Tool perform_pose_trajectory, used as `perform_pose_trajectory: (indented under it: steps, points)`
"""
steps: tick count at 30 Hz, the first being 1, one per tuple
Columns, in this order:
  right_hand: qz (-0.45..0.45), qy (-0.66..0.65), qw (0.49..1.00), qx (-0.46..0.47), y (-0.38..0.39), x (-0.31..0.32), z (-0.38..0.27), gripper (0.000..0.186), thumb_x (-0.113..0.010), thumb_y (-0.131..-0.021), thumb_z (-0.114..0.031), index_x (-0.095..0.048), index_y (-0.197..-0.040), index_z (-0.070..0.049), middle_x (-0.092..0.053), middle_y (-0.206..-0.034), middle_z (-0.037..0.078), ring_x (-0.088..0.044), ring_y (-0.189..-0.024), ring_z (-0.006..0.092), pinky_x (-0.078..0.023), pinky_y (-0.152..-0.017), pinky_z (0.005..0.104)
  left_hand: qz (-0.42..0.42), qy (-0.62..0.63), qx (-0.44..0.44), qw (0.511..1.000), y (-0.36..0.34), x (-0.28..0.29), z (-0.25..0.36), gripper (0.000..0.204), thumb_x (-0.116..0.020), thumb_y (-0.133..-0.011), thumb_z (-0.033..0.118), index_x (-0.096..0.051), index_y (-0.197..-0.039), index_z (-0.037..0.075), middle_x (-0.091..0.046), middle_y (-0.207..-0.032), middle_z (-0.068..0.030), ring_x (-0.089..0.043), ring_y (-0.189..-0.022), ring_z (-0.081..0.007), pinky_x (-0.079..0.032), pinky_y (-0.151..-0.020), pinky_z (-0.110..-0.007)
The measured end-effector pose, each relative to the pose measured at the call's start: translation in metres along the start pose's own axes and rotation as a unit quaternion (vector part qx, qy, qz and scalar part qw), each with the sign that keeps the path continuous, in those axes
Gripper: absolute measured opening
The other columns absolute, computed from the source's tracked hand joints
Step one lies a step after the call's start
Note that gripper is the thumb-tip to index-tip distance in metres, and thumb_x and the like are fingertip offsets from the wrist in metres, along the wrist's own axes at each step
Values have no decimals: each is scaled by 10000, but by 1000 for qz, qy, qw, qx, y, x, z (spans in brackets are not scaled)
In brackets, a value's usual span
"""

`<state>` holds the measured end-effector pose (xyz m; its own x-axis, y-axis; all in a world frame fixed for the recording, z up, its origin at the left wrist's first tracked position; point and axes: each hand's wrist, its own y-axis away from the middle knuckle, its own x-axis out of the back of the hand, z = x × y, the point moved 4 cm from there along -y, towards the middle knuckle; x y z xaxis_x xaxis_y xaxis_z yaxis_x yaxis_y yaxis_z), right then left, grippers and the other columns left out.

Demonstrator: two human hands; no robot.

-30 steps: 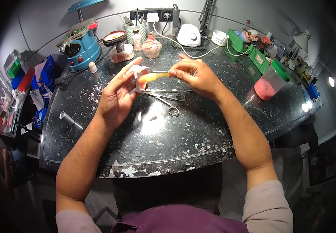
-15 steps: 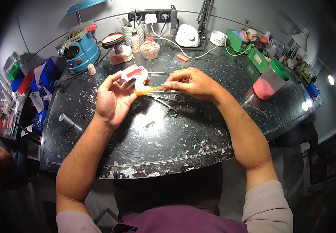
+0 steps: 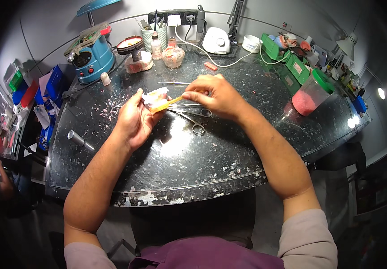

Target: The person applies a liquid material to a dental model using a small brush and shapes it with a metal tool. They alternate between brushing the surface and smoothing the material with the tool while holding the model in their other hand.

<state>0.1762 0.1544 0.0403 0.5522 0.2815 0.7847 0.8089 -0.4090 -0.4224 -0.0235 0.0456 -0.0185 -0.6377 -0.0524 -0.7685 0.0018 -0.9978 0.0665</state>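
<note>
My left hand (image 3: 134, 120) is closed around a white and pink dental model (image 3: 156, 96), thumb up along its side. A yellow, rubbery-looking strip (image 3: 163, 106) runs from the near side of the model to my right hand (image 3: 219, 97), which pinches its far end and holds it taut. Glare washes out part of the model. Beneath and beside the hands, scissors-like metal tools (image 3: 187, 119) with ring handles lie on the black bench. Just beyond the right fingers a thin metal instrument (image 3: 173, 83) lies flat.
A blue machine (image 3: 92, 62) stands at the far left. At the back are a brush cup (image 3: 148, 39), a dropper bottle (image 3: 156, 47) and a white device (image 3: 216, 41) with a cable. Right are green bins (image 3: 297, 67) and a green-lidded jar (image 3: 310, 96). A metal cylinder (image 3: 80, 140) lies left.
My left hand has turned the model, so its pink inner arch no longer faces up. My right hand has shifted slightly left and up, still gripping the yellow strip.
</note>
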Motion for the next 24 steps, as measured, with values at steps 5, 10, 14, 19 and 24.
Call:
perform_pose_trajectory:
  steps: [5, 10, 14, 19, 24]
  points:
    - [14, -24, 1000, -9, -4, 21, 17, 318, -662, -934, -447, -759, -983, -148, -716, -856, 29, -668, -874, 184, -358, -1080, 401, 129, -48, -3, 990, 6, -16, -4, 478, -341, -1082, 380, -548, -1151, -45, -640, -981, -206, -597, -768, -227, -483, -565, -253]
    - [60, 9, 998, 25, 0, 5, -10, 305, -662, -938, -431, -755, -962, -142, -691, -899, 38, -640, -906, 200, -377, -1009, 421, 52, -14, 39, 998, 10, -21, -6, 437, -339, -1074, 368, -548, -1117, -13, -621, -947, -169, -560, -819, -226, -495, -642, -305]
    - [117, -9, 993, -2, 1, 29, 17, 310, -672, -934, -427, -749, -920, -127, -674, -839, 30, -624, -822, 184, -405, -904, 399, -4, -20, 31, 999, 4, -16, -3, 481, -352, -1067, 425, -570, -1184, 12, -664, -1020, -174, -617, -847, -239, -528, -712, -339]
    - [141, 17, 989, 34, 0, 22, 14, 337, -684, -939, -409, -746, -903, -79, -656, -778, 40, -600, -731, 183, -455, -743, 346, 66, -41, -3, 997, 9, -30, -1, 533, -454, -1031, 522, -584, -1182, 27, -688, -1096, -166, -682, -902, -227, -530, -633, -306]
    - [111, -94, 988, -50, 2, 25, 24, 253, -708, -943, -313, -757, -976, -67, -655, -807, 44, -584, -720, 130, -468, -659, 305, 109, -144, -45, 983, 10, -34, -1, 499, -521, -997, 542, -635, -1094, 66, -709, -974, -98, -702, -834, -186, -537, -584, -281]
